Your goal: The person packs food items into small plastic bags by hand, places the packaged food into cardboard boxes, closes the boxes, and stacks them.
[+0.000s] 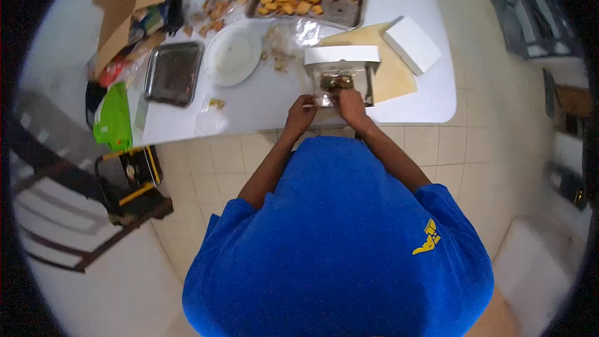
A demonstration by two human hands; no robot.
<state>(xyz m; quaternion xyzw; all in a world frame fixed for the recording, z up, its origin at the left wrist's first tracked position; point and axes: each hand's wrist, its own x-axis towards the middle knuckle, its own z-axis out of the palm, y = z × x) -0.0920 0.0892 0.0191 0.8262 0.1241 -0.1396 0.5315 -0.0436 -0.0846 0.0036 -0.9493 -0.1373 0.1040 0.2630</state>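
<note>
A small box (342, 55) with a white flap raised at its back stands at the table's front edge. Its inside looks lined with clear, shiny film and holds small dark brown and greenish pieces (336, 81), too blurred to name. My left hand (302, 112) is at the box's near left corner, fingers closed on its edge. Over the near right part of the box is my right hand (350, 106), its fingers bunched down at the dark pieces. What those fingertips hold, if anything, is hidden.
Behind the box lies a metal baking tray (359, 19) of golden baked pieces. A white plate (234, 56) and a smaller tray (173, 75) are to the left, near an open cardboard carton (125, 6). A closed white box (412, 43) rests on yellowish paper (396, 78) at right.
</note>
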